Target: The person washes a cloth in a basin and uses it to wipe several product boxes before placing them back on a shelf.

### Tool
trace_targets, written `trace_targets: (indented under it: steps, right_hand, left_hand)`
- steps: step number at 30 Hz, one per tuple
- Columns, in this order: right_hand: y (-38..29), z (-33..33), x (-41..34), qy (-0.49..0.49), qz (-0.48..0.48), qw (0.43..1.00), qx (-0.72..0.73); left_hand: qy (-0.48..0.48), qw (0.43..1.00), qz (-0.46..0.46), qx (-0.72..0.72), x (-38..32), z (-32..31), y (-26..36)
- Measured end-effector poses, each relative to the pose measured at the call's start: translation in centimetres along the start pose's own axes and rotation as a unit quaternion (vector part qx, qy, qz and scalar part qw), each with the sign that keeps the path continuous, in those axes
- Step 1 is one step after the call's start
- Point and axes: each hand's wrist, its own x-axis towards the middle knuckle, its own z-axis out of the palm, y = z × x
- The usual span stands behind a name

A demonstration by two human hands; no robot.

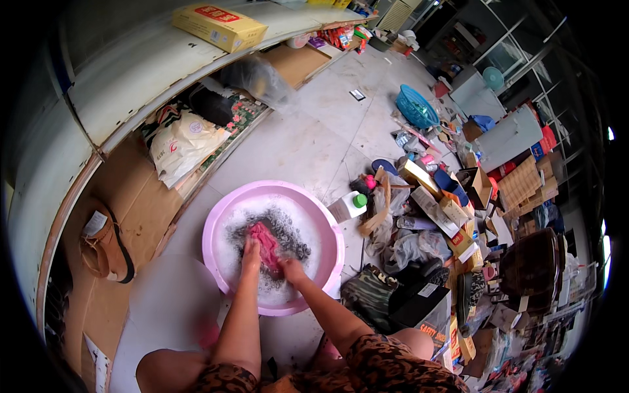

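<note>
A wet pink cloth (265, 243) is bunched up between my two hands over a round pink plastic basin (214, 231). White suds and dark soapy water (290, 221) fill the basin. My left hand (251, 253) grips the cloth's left side, its fingers partly hidden by the folds. On the other side my right hand (291, 269), slightly blurred, is closed on the cloth's lower right end. Just right of the basin's rim a white plastic bottle (347, 206) with a green cap lies on its side on the tiles.
A heap of cardboard boxes (454, 211), plastic bags and shoes spreads along the right. Left, a low shelf holds a tan sandal (100, 245) and a cream plastic bag (184, 142). A blue basket (416, 105) stands farther off. A yellow box (221, 27) rests on the counter.
</note>
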Motion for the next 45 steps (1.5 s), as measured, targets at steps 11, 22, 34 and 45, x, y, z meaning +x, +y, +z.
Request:
trace_targets:
  steps: [11, 22, 34, 45]
  right_hand:
    - [-11.1, 0.1, -12.1, 0.009, -0.197, 0.967, 0.161]
    - [-13.6, -1.2, -7.9, 0.176, -0.279, 0.936, -0.122]
    - [0.4, -4.0, 0.6, 0.122, 0.004, 0.958, 0.261]
    - [-1.7, -0.6, -3.1, 0.109, -0.03, 0.993, 0.027]
  left_hand:
    - [-0.062, 0.892, -0.214, -0.393, -7.5, -0.7, 12.2]
    - [-0.171, 0.879, -0.142, -0.422, -6.5, 1.1, 10.8]
    - [0.009, 0.995, -0.019, -0.098, -4.0, -0.2, 10.6]
    - [-0.092, 0.964, -0.234, -0.086, -6.8, -0.1, 7.0]
